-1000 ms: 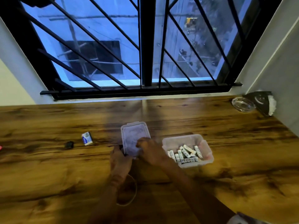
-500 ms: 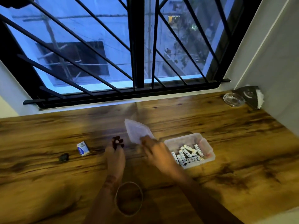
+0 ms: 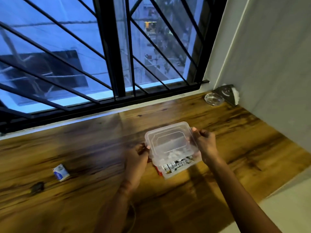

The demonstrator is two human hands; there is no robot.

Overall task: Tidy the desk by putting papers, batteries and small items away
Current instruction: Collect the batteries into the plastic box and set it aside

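A clear plastic lid (image 3: 170,140) lies tilted over a clear plastic box (image 3: 176,170) on the wooden desk (image 3: 84,157). Several white batteries (image 3: 178,164) show through the box's near side. My left hand (image 3: 139,158) grips the lid's left edge. My right hand (image 3: 204,143) grips its right edge. The lid's near side stands a little above the box rim. A small blue and white packet (image 3: 61,172) and a small dark object (image 3: 37,186) lie on the desk to the left.
A barred window (image 3: 107,56) runs along the desk's far edge. A glass ashtray (image 3: 214,99) and a dark folded item (image 3: 228,95) sit in the far right corner by the wall (image 3: 269,64). The desk's right edge drops off at the lower right.
The lid has moved from my right hand at the left of the box to over the box, held by both hands. My left hand let go of the small dark thing.
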